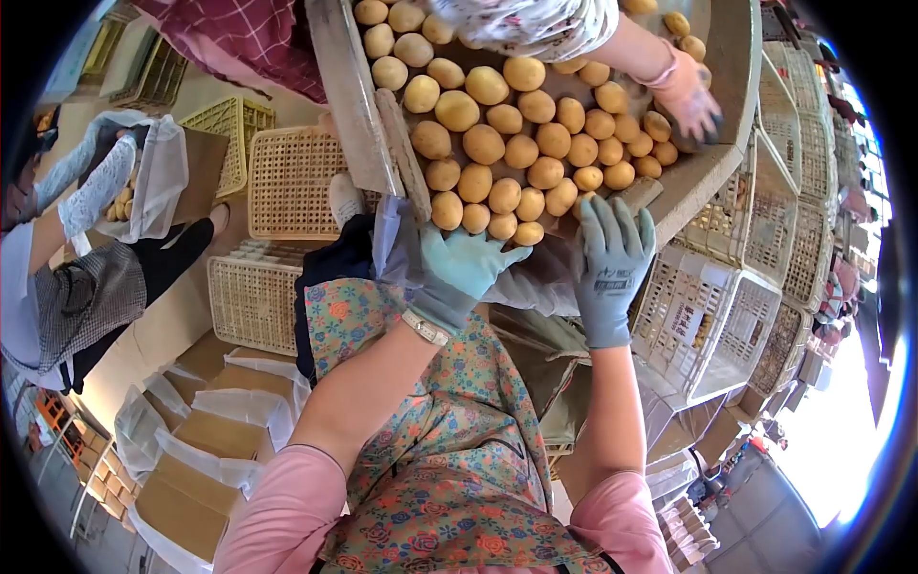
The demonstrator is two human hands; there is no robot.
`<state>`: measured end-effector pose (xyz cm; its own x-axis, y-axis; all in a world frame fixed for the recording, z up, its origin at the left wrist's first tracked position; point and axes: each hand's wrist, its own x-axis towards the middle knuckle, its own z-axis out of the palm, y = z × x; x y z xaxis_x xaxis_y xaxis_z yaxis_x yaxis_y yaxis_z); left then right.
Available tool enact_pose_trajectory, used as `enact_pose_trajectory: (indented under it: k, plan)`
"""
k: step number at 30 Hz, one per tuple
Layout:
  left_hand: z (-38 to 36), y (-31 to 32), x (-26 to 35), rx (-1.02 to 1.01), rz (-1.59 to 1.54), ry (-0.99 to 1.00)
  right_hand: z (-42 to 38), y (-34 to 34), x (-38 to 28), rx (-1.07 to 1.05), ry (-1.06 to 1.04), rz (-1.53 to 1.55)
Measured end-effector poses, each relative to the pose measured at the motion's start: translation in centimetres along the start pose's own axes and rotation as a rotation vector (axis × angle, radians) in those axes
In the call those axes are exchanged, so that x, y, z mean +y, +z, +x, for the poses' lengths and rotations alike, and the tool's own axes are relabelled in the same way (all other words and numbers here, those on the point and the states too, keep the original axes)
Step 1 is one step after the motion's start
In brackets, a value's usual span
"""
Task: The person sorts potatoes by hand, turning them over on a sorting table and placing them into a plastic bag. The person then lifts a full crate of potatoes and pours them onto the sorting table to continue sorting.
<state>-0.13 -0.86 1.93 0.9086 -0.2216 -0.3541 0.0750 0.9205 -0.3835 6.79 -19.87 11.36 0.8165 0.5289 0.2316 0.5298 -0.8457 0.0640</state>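
Many round yellow-brown potato-like pieces of produce (521, 153) lie on a sloping tray (727, 57) with wooden edges. My left hand (469, 273), in a grey-teal glove, is at the tray's lower lip, just below the nearest pieces. Its fingers are apart, with the fingertips close to or touching that row, and no piece shows in the palm. To the right, my right hand (612, 273), gloved alike, has its fingers stretched upward beside a short wooden strip (636, 198) at the lip. Nothing shows in it. Below the lip hangs thin plastic sheeting (540, 282).
Across the tray, another person's gloved hand (688, 96) reaches among the produce. A second person at left handles a plastic-lined box (158, 177). Plastic crates (296, 182) stand left, and more stacked crates (693, 320) stand right. Lined cartons (191, 478) sit at lower left.
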Motion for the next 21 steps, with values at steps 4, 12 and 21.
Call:
enact_pose_trajectory:
  k: [4, 12, 21]
  plan:
    - [0.3, -0.2, 0.1, 0.079, 0.085, 0.011, -0.2, 1.2, -0.1, 0.067, 0.026, -0.029]
    - [0.2, 0.5, 0.2, 0.01, 0.12, 0.006, 0.8, 0.1, -1.4, 0.03, 0.137, 0.018]
    - [0.1, -1.0, 0.6, 0.243, 0.376, 0.203, 4.0, 3.5, -9.6, -0.089, -0.071, 0.354]
